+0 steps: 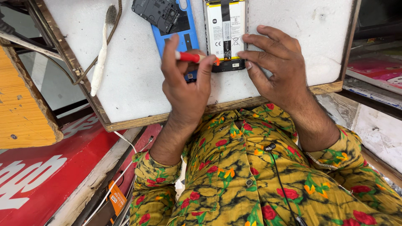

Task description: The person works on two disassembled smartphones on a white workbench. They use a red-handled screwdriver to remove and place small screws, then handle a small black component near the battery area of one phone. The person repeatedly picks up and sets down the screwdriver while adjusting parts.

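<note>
The left hand [186, 90] pinches a red-handled screwdriver [193, 57] in its fingers, tip at the near end of the opened phone [226, 35] at the far side of the white bench [134, 79], while the right hand [278, 67], fingers spread and grasping nothing, presses it steady.

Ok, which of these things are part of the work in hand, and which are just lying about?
In use: opened phone, red-handled tool, left hand, right hand, white work board.
Lying about: blue back cover, white brush, red signboard.
</note>
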`<state>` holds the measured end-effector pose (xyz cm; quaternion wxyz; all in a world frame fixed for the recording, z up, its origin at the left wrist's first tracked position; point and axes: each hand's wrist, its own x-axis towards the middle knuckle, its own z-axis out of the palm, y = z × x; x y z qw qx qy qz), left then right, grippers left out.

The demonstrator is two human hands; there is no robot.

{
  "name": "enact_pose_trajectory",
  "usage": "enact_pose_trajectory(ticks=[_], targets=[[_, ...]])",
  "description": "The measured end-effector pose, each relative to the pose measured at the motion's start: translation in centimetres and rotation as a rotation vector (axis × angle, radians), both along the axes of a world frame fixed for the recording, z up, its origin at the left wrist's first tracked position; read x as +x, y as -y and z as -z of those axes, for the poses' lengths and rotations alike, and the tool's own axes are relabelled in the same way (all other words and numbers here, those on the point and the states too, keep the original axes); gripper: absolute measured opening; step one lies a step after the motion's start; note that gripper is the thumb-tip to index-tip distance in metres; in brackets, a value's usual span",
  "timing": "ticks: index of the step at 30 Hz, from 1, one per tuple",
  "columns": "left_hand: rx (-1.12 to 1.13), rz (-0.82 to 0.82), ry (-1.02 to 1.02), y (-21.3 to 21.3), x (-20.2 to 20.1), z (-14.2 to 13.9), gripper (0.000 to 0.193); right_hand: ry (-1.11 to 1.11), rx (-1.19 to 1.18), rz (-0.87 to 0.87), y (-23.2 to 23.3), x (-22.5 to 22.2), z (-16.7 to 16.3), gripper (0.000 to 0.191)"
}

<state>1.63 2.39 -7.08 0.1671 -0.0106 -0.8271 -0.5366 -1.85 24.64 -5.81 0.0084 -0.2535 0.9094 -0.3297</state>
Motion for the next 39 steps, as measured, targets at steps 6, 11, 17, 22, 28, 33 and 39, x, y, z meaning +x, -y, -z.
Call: enact_pose_trajectory(ticks=[6,11,17,22,28,33,39], targets=[[-0.293,0.072,-0.283,-0.1,-0.1,-0.2,0.067,0.001,-0.002,-0.004,0.0,-0.1,-0.1,0.027],[-0.222,0.038,-0.219,0.0,0.0,-0.2,0.069,-0.011,0.0,-0.004,0.0,0.0,0.0,0.026],[-0.265,0.045,-0.271,0.1,-0.1,0.2,0.068,-0.012,0.004,-0.007,0.0,0.0,0.1,0.026],[-0.322,0.117,-0.364,0.3,-0.4,-0.2,0.063,-0.017,0.0,-0.007,0.1,-0.1,0.0,0.025],[-0.325,0.351,-0.317,0.5,-0.8,-2.4,0.047,-0.009,0.002,-0.007,0.0,0.0,0.0,0.029],[-0.373,0.46,-0.231,0.9,-1.4,-4.8,0.042,-0.012,-0.012,-0.007,0.1,-0.1,0.1,0.027],[-0.391,0.407,-0.277,1.0,-2.4,-5.3,0.042,-0.025,0.006,-0.01,-0.1,-0.1,0.0,0.029]])
